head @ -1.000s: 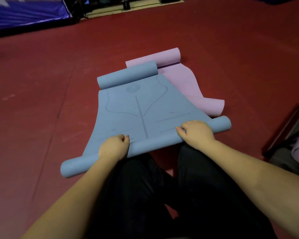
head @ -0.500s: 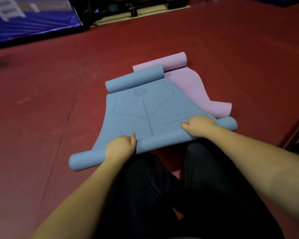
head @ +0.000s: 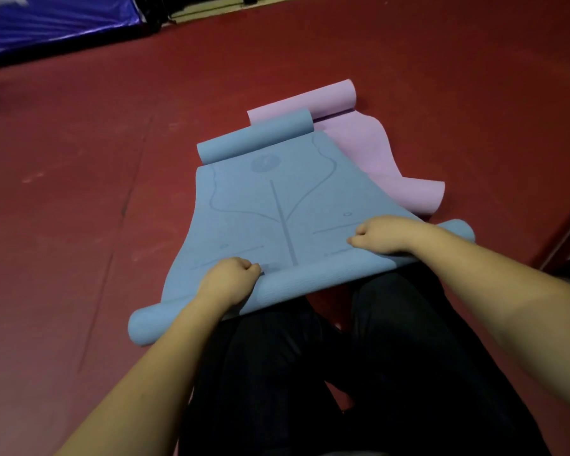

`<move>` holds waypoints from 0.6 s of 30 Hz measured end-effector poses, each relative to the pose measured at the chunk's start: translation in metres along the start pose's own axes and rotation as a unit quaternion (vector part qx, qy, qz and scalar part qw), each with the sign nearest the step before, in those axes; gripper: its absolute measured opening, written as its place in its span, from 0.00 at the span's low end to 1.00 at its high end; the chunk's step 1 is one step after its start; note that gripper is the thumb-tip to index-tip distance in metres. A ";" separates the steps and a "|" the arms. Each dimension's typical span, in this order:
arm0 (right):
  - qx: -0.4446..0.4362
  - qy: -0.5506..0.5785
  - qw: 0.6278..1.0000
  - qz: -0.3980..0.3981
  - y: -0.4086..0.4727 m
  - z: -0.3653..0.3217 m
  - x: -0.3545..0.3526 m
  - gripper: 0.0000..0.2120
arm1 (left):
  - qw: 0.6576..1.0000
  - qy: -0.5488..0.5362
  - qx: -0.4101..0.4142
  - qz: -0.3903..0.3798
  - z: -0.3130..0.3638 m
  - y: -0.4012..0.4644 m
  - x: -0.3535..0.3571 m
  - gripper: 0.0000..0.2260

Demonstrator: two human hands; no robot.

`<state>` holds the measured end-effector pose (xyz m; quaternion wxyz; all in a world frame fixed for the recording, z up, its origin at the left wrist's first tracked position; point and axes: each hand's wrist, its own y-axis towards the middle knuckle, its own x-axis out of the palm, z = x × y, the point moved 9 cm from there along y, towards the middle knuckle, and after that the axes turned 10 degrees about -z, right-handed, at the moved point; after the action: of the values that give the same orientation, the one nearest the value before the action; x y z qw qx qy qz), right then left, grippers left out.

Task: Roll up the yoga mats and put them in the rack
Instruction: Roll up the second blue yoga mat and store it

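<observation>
A person kneels on a dark red gym floor (head: 79, 192), seen from above through a head-worn camera, with black-trousered legs at the bottom of the view. A blue yoga mat (head: 277, 205) lies on the floor in front of the knees, printed with faint alignment lines and a round emblem. Its near end is rolled into a tube that runs slantwise from lower left to upper right, and its far end is curled into a second, smaller roll. The left hand (head: 229, 281) rests on top of the near roll towards its left part, fingers curled over the roll and pressed close together. The right hand (head: 384, 235) sits on the same roll towards its right end, fingers likewise curled over the front of the roll and held close together. A pink yoga mat (head: 369, 143) lies partly beneath and beside the blue one, on its right, with its far end rolled and its near edge wavy. A blue padded mat (head: 46, 18) lies along the far left edge of the floor.
</observation>
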<state>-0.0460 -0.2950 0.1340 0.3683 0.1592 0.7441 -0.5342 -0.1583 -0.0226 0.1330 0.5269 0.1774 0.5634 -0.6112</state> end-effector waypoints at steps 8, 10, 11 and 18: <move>0.012 0.008 0.981 0.192 0.000 0.002 -0.020 0.18 | 0.999 -0.006 -0.012 -0.038 0.002 0.020 -0.002 0.18; 0.005 -0.008 0.971 0.238 -0.009 -0.002 -0.019 0.22 | 0.998 -0.003 -0.013 -0.057 0.003 0.023 -0.001 0.18; 0.010 -0.016 0.965 0.262 -0.015 -0.002 -0.019 0.23 | 0.998 0.004 -0.018 -0.067 0.004 0.025 0.001 0.18; -0.028 -0.029 0.941 0.335 -0.036 -0.009 0.008 0.30 | 0.989 0.041 -0.050 -0.130 -0.001 0.042 0.008 0.15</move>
<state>-0.0779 -0.3022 0.1538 0.5518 0.3736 0.6510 -0.3634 -0.1266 -0.0169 0.1056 0.4277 0.1012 0.6331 -0.6373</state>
